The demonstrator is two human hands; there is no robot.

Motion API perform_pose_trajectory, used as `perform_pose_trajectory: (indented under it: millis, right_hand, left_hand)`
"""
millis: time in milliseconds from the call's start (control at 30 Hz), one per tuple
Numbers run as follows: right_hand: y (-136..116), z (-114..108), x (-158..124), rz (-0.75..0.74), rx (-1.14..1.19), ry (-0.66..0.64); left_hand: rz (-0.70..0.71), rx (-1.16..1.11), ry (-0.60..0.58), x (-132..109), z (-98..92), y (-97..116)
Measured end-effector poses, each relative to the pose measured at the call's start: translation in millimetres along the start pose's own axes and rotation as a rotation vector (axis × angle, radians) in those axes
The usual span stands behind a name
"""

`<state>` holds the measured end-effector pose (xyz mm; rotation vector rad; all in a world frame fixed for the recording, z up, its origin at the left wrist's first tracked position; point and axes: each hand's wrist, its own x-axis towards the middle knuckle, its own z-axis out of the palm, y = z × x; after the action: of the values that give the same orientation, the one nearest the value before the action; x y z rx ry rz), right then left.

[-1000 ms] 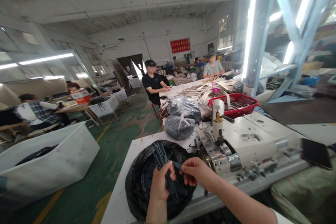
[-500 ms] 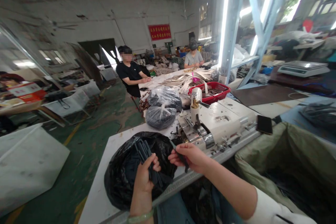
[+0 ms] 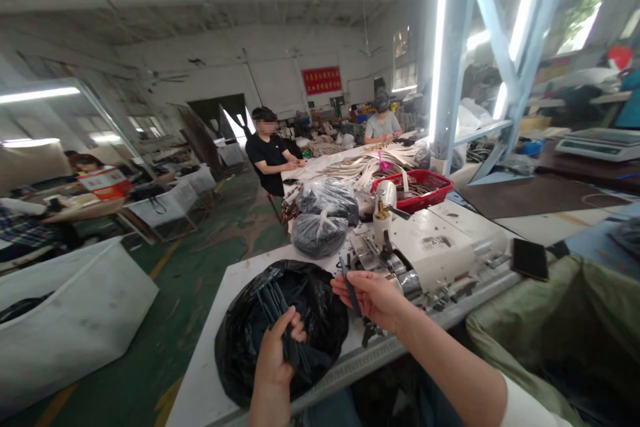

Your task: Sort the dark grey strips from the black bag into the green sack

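Observation:
My left hand is closed around a bundle of dark strips, held over a black plastic bag with more dark pieces inside. Between the thumb and fingers of my right hand is a single dark strip, pointing up and slightly left. That hand is in front of a cream bench machine with metal rollers, and I cannot tell whether the strip touches it. The bag sits on the white tabletop.
Tied plastic bags of dark pieces stand behind the black bag. A red basket and a phone lie beyond the machine. A green cloth sack is at right, a white bin at left. Two people sit at the far table.
My view has turned left and tilted up, so the scene sits farther right. The right hand's strip now stands more upright. My left hand keeps its bundle.

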<state>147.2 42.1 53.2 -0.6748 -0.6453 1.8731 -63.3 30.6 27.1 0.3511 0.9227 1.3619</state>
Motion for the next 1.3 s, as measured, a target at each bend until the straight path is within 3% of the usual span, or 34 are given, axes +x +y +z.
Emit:
perform_pose_trajectory:
  millis: [200, 367, 433, 567, 633, 733, 867, 933, 1300]
  right_hand:
    - [-3.1, 7.9, 1.8, -0.059, -0.051, 0.028]
    - [-7.4, 12.4, 5.4, -0.185, -0.224, 0.059]
    - [-10.9, 13.5, 3.0, -0.352, -0.41, 0.105]
    - [-18.0, 15.9, -11.5, -0.836, -0.889, 0.161]
    - [-18.3, 18.1, -17.6, -0.923, -0.97, 0.138]
    - [-12.8, 21.2, -19.2, -0.792, -0.794, 0.121]
    - [-4.4, 21.7, -15.5, -0.325, -0.266, 0.069]
    - [-3.8, 19.8, -14.9, -0.179, -0.082, 0.032]
    - [-11.6, -1.3, -13.7, 0.163, 0.404, -0.204]
  left_hand:
    - [0.038, 0.016, 0.036, 2.5, -3.8, 1.5]
    - [0.05, 0.022, 0.031, 4.6, -6.3, 2.8]
    - [0.053, 0.021, 0.033, 4.3, -6.3, 3.7]
    - [0.037, 0.021, 0.037, 2.2, -4.2, 5.0]
    - [0.034, 0.024, 0.035, 1.0, -2.4, 5.0]
    - [0.027, 0.022, 0.034, -0.2, -0.2, 3.8]
    - [0.021, 0.023, 0.045, -0.6, -1.4, 1.2]
    - [0.015, 0.026, 0.042, -0.5, -3.1, 0.4]
    - [0.012, 0.085, 0.004, 7.9, -11.2, -2.9]
